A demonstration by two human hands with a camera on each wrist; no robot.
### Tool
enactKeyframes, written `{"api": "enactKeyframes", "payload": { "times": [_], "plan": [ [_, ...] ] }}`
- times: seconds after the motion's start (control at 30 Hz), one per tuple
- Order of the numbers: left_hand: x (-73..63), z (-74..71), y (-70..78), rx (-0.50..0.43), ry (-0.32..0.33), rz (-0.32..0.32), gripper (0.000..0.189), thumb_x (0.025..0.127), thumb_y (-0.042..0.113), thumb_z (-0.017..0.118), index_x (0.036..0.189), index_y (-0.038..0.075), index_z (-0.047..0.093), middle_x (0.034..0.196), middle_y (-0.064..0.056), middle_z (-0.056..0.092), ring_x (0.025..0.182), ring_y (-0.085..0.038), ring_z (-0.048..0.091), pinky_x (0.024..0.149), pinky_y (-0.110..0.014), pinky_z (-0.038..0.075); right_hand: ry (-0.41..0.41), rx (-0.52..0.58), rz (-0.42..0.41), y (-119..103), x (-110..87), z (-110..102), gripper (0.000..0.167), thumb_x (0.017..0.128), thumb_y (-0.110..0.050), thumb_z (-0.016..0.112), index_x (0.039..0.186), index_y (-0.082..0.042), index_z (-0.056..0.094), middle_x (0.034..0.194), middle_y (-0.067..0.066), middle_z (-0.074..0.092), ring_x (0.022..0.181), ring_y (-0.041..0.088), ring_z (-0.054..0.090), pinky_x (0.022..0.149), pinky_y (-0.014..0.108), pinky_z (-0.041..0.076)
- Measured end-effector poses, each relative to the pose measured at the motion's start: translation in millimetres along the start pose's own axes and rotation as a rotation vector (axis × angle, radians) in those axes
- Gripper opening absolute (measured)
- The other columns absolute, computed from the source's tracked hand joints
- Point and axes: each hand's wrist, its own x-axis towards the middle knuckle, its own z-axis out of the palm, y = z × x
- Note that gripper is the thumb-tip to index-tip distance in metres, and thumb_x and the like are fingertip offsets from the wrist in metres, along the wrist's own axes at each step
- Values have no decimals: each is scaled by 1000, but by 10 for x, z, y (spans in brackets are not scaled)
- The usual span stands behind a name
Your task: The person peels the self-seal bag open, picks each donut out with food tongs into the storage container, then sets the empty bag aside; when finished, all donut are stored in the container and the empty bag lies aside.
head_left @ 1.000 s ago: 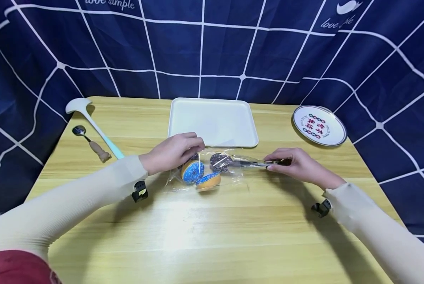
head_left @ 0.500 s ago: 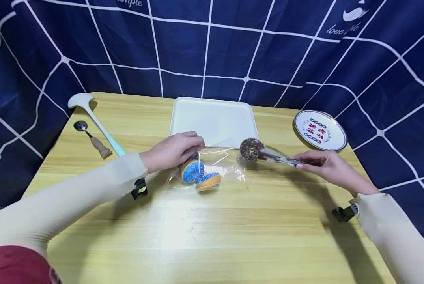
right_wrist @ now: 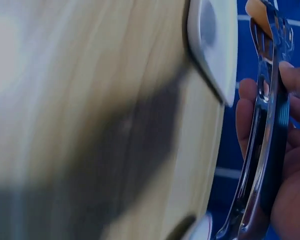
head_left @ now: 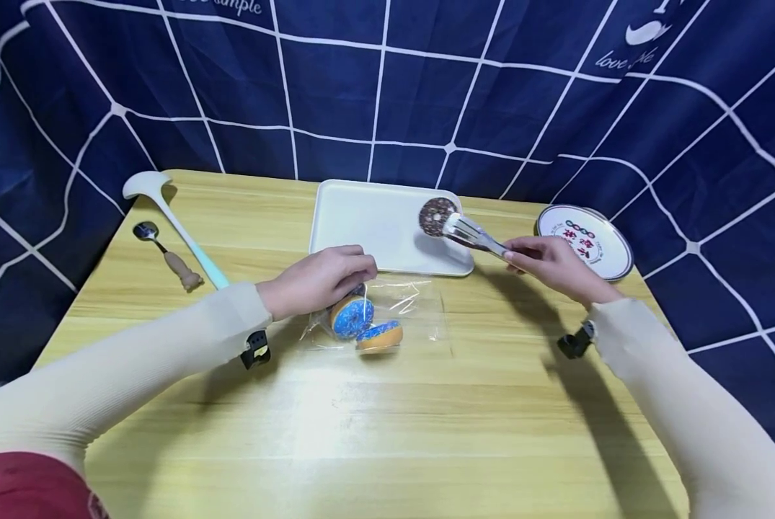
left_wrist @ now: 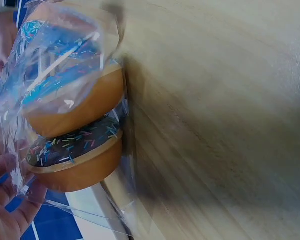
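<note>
My right hand (head_left: 552, 267) grips metal tongs (head_left: 474, 234) whose tips clamp a chocolate doughnut (head_left: 434, 218) above the right part of a white tray (head_left: 377, 223). In the right wrist view the tongs (right_wrist: 262, 135) run between thumb and fingers. My left hand (head_left: 322, 280) pinches the upper edge of a clear plastic bag (head_left: 419, 310) lying in front of the tray. Inside the bag are blue-iced doughnuts, one standing (head_left: 353, 316) and one tipped on its side (head_left: 381, 336). The left wrist view also shows a dark-iced doughnut with coloured sprinkles (left_wrist: 77, 155) in the bag.
At the left lie a white ladle with a pale green handle (head_left: 195, 249) and a small spoon (head_left: 169, 256). A patterned plate (head_left: 604, 252) stands at the back right, partly behind my right hand. A dark blue curtain (head_left: 335, 86) hangs behind the wooden table (head_left: 387, 432).
The right hand has drawn the chocolate doughnut out of the bag with the tongs, first rightward, then up and back over the tray. The left hand has stayed at the bag.
</note>
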Motion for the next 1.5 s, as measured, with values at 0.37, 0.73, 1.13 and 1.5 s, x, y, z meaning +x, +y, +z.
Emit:
{"api": "enactKeyframes", "payload": {
  "times": [0.37, 0.73, 1.13, 1.5],
  "plan": [
    [-33, 26, -8, 1, -4, -5, 13, 107, 12, 60, 109, 10, 72, 102, -3, 71, 95, -16, 67, 89, -34, 60, -105, 164, 48, -488, 836, 545, 33, 107, -14, 60, 125, 13, 64, 89, 1, 71, 74, 3, 63, 68, 18, 55],
    [-12, 33, -31, -6, -11, -7, 12, 107, 12, 60, 107, 11, 72, 101, -2, 69, 94, -16, 66, 89, -35, 59, -100, 272, 154, -692, 1245, 885, 31, 107, -13, 58, 122, 14, 66, 77, -5, 70, 67, 5, 63, 68, 19, 53],
    [0, -8, -8, 1, -38, -25, 12, 107, 13, 60, 109, 12, 71, 102, -2, 69, 94, -16, 65, 89, -35, 59, -110, 244, 213, -847, 1301, 948, 32, 107, -16, 60, 112, 15, 67, 61, -7, 68, 59, 4, 64, 69, 20, 53],
    [12, 3, -18, -5, -29, -31, 13, 107, 12, 59, 109, 11, 72, 103, -3, 70, 96, -17, 66, 90, -36, 59, -87, 193, 215, -809, 1275, 886, 34, 106, -19, 61, 115, 13, 68, 71, -7, 68, 64, 4, 62, 69, 17, 47]
  ]
}}
